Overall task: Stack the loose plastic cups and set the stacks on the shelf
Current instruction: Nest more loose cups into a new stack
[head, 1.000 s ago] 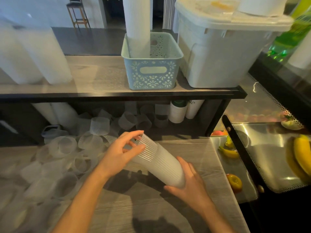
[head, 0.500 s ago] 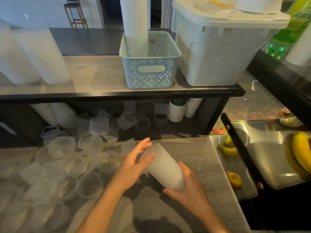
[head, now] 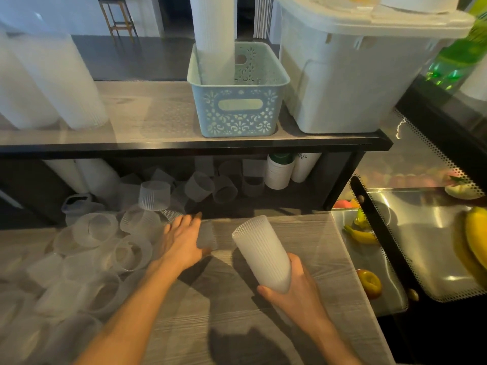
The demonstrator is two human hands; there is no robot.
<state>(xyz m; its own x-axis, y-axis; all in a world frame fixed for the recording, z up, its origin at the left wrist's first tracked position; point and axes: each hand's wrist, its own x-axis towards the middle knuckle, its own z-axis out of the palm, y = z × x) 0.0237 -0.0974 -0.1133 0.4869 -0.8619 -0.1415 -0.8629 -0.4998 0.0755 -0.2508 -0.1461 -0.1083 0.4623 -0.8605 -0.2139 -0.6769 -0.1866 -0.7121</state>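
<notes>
The right hand grips a tapered stack of ribbed, frosted plastic cups by its base. The left hand, apart from it, closes on a loose ribbed cup on the woodgrain counter.

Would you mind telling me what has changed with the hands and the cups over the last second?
The left hand let go of the stack's rim and moved left to a loose cup lying on the counter, its fingers closing around it. The right hand kept gripping the base of the cup stack and tipped its open end more upright. The pile of loose cups and the shelf items stayed put.
</notes>
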